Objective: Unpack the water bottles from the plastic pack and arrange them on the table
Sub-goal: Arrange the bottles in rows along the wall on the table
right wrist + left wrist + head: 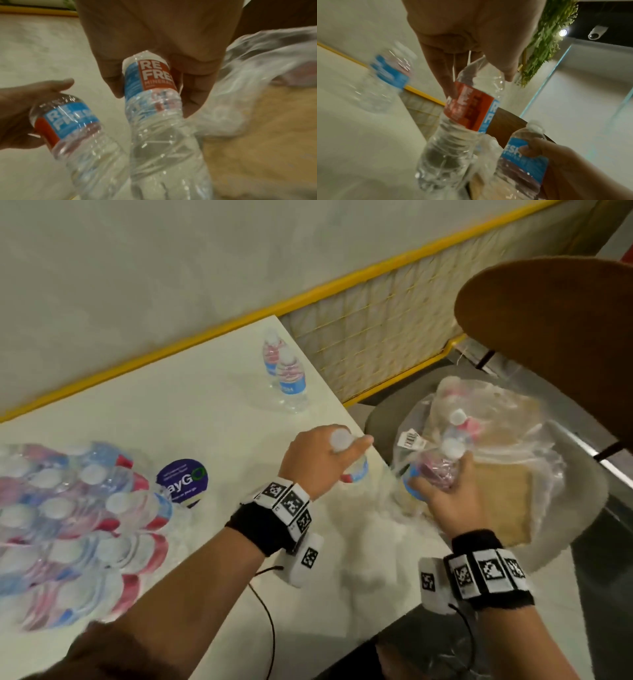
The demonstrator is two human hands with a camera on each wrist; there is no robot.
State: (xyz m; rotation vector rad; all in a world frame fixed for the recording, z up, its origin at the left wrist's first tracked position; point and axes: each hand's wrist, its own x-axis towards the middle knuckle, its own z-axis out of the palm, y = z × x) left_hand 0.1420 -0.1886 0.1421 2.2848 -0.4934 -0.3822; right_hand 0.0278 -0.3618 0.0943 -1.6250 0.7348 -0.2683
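Observation:
My left hand (337, 455) grips a clear water bottle (467, 108) with a red and blue label by its shoulder, above the table's right edge. Just right of it, my right hand (442, 479) grips a second bottle (154, 97) beside the torn plastic pack (496, 436). The pack lies open on a chair seat, with at least two more capped bottles (457, 419) inside. Two bottles (286, 371) stand together on the white table (191, 405) near its far right corner. In the right wrist view the left hand's bottle (68, 121) is low on the left.
A sealed pack of several bottles (72, 525) fills the table's left side, beside a round purple sticker (183, 481). A brown chair back (555, 337) rises at the right. A yellow-framed mesh fence (376, 313) runs behind the table. Cables hang from both wristbands.

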